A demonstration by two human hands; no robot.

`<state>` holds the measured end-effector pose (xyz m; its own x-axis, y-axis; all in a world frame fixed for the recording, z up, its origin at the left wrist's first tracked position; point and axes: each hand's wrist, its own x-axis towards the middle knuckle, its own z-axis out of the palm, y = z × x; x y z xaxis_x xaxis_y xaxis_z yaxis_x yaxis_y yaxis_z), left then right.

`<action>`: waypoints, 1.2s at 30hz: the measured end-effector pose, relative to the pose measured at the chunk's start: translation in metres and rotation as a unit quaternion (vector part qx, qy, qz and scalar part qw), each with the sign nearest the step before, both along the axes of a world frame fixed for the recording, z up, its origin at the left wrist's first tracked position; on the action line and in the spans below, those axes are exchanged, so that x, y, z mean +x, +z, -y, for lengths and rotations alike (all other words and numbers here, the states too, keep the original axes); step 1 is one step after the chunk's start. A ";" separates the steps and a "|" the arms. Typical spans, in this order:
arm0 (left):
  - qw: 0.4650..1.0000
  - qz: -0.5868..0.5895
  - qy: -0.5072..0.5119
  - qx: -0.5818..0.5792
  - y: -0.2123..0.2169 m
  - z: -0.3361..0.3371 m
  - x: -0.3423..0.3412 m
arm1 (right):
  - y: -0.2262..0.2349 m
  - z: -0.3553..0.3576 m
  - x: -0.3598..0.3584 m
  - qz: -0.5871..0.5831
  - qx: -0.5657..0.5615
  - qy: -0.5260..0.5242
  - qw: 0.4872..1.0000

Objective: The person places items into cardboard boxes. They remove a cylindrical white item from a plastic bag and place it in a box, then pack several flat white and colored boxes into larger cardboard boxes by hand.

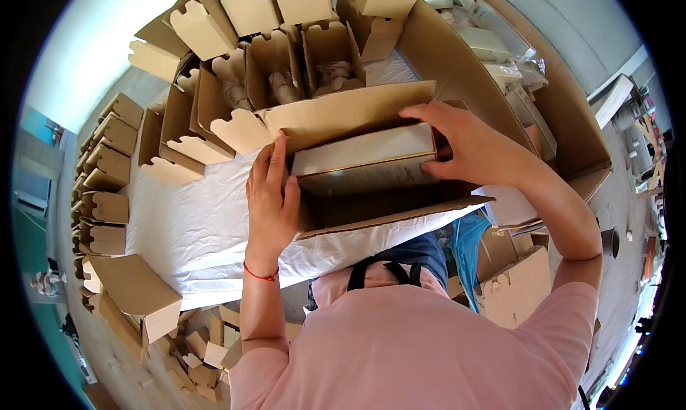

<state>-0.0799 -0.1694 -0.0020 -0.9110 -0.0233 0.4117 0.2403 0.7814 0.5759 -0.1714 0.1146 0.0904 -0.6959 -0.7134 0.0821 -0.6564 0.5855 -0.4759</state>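
Observation:
An open brown cardboard box lies in front of me, its long back flap raised. Inside sits a white box with gold edging and a greyish front side. My left hand is wrapped around the left end of the cardboard box, fingertips at its rim and thumb beside the white box. At the other end, my right hand curls around the white box's right end, thumb against its front corner and fingers near the raised flap. The right fingertips' exact contact is partly hidden.
White cloth covers the work surface. Behind stand open cardboard boxes with plastic-wrapped pieces inside. More boxes line the left. A big carton stands at right, with wrapped items beyond it. Loose cardboard lies below left.

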 end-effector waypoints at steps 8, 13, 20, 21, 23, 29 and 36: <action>1.000 -0.011 -0.005 0.010 0.000 -0.001 -0.001 | -0.045 0.033 -0.014 -0.145 0.348 0.057 0.924; 0.999 -0.016 -0.043 0.026 0.005 0.000 -0.006 | -0.057 0.046 -0.023 -0.125 0.393 0.054 0.909; 0.999 -0.005 -0.037 0.036 0.008 -0.007 -0.005 | -0.004 0.029 -0.013 -0.170 0.201 0.107 0.959; 0.999 -0.003 -0.030 0.034 0.008 -0.006 -0.004 | 0.018 0.025 -0.015 -0.207 0.135 0.083 0.965; 0.999 0.002 -0.025 0.038 0.007 -0.007 -0.004 | 0.048 0.010 -0.041 -0.243 0.020 -0.005 0.970; 0.999 0.012 -0.025 0.043 0.006 -0.014 -0.006 | 0.027 -0.142 -0.217 -0.259 -0.001 -0.341 0.904; 0.997 0.024 -0.004 0.068 0.008 -0.020 -0.004 | -0.069 -0.213 -0.280 -0.096 0.081 -0.456 0.881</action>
<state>-0.0838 -0.1491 0.0061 -0.9299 -0.0695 0.3611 0.2152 0.6934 0.6877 -0.4513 0.3275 0.0217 -0.9703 0.1211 0.2092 0.0620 0.9612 -0.2687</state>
